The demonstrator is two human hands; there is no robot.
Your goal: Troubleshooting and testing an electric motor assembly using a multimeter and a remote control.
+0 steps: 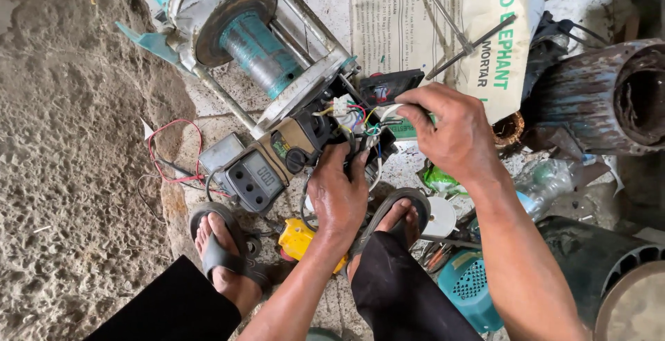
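Observation:
A teal and grey winch-like motor unit [256, 36] with a ribbed drum lies on the ground. At its near end sits an opened electrical box [325, 130] with coloured wires [357, 116] spilling out. My left hand [339, 192] grips the lower side of that box, fingers curled among the wires. Above it, my right hand [450, 130] pinches a white wire end next to a black cover piece [391, 85]. A grey multimeter [256, 175] lies just left of the box.
A printed paper sack [443, 22] with metal rods on it lies behind. Rusty motor housings [609, 99] stand at right, a teal fan cover [471, 285] and a yellow tool [298, 237] near my sandalled feet [222, 244]. Red wire [173, 147] loops at left.

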